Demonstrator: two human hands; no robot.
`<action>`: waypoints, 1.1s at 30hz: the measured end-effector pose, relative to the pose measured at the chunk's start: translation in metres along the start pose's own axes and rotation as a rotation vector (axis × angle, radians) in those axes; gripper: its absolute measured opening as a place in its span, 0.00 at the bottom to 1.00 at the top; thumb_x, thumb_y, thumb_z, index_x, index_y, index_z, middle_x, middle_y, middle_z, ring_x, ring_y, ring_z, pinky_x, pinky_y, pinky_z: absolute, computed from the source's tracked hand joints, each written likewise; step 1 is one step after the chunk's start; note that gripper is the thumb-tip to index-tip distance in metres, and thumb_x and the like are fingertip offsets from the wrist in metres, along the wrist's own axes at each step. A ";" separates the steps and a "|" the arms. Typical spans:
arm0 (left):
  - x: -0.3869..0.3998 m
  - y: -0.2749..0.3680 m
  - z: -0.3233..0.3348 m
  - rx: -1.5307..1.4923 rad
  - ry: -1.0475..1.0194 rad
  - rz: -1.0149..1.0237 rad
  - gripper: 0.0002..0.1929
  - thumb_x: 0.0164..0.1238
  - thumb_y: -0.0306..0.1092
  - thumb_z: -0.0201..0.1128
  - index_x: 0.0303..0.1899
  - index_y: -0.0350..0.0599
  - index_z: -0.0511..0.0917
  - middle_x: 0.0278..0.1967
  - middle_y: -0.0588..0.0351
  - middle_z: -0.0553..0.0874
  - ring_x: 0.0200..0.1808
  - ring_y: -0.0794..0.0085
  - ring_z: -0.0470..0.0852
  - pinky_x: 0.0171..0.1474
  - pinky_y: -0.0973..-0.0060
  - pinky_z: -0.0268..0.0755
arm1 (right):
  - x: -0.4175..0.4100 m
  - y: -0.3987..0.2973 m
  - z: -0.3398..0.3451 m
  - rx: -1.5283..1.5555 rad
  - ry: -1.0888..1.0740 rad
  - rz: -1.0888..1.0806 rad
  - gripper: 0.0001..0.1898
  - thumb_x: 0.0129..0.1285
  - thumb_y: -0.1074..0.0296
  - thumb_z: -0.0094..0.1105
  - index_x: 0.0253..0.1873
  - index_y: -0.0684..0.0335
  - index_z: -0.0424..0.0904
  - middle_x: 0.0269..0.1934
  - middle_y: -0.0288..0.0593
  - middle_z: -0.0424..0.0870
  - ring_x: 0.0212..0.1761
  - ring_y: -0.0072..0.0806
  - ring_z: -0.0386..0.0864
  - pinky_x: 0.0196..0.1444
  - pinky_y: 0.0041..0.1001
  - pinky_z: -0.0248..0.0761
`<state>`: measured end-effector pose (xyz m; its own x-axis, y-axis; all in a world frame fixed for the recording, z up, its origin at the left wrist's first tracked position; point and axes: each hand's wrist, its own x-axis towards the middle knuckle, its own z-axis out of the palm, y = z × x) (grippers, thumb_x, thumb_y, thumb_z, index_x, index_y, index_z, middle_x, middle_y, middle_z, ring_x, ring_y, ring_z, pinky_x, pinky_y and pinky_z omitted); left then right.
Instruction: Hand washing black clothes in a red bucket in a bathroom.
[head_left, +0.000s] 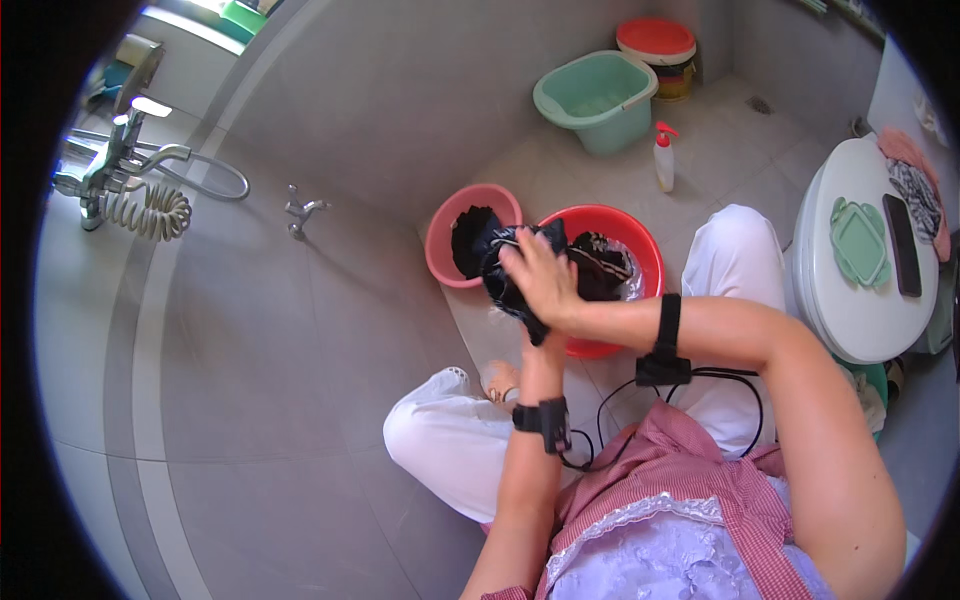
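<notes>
A bunched black garment (504, 274) with pale markings is pressed between my two hands, above the gap between a pink basin and a red basin. My right hand (541, 276) lies over the top of it, slightly blurred, fingers pointing to the upper left. From below, my left hand (546, 343) bears the cloth; its fingers are hidden under the fabric. Dark wet clothes (600, 262) with a white-patterned trim lie in the red basin (654, 259), with some water or suds at its right side. Another black cloth (471, 236) lies in the pink basin (439, 259).
Beyond stand a mint-green tub (615, 131), a lidded bucket (656, 41) and a pump bottle (664, 165). On the right, a toilet lid (832, 322) carries a green plastic lid (859, 241), a phone (902, 246) and cloths. Taps (301, 210) project from the left wall.
</notes>
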<state>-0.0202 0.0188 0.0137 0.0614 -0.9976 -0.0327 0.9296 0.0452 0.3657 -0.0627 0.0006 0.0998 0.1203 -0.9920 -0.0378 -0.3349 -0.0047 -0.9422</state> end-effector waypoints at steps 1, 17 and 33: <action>-0.001 0.006 -0.019 -0.054 -0.047 -0.018 0.25 0.74 0.52 0.49 0.67 0.55 0.68 0.65 0.57 0.74 0.68 0.61 0.69 0.69 0.57 0.61 | -0.020 -0.001 0.003 -0.158 -0.073 -0.103 0.42 0.69 0.33 0.38 0.75 0.64 0.55 0.76 0.48 0.55 0.79 0.44 0.48 0.77 0.51 0.34; 0.029 0.018 -0.048 -0.189 -0.137 -0.247 0.21 0.73 0.53 0.51 0.61 0.58 0.73 0.59 0.61 0.78 0.62 0.66 0.74 0.59 0.61 0.70 | 0.027 0.014 -0.036 0.018 0.116 -0.449 0.23 0.68 0.52 0.53 0.23 0.61 0.82 0.22 0.47 0.83 0.23 0.42 0.82 0.28 0.38 0.74; 0.002 0.002 -0.009 0.185 0.177 -0.159 0.21 0.73 0.52 0.52 0.59 0.53 0.73 0.57 0.58 0.79 0.58 0.63 0.75 0.59 0.58 0.70 | -0.040 0.022 0.010 -0.192 -0.154 -0.469 0.29 0.69 0.51 0.49 0.74 0.42 0.61 0.75 0.53 0.56 0.79 0.48 0.48 0.74 0.55 0.41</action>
<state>-0.0147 0.0174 0.0058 -0.0023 -0.9660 -0.2584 0.8519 -0.1373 0.5054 -0.0654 0.0419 0.0768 0.4290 -0.8479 0.3114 -0.3756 -0.4810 -0.7922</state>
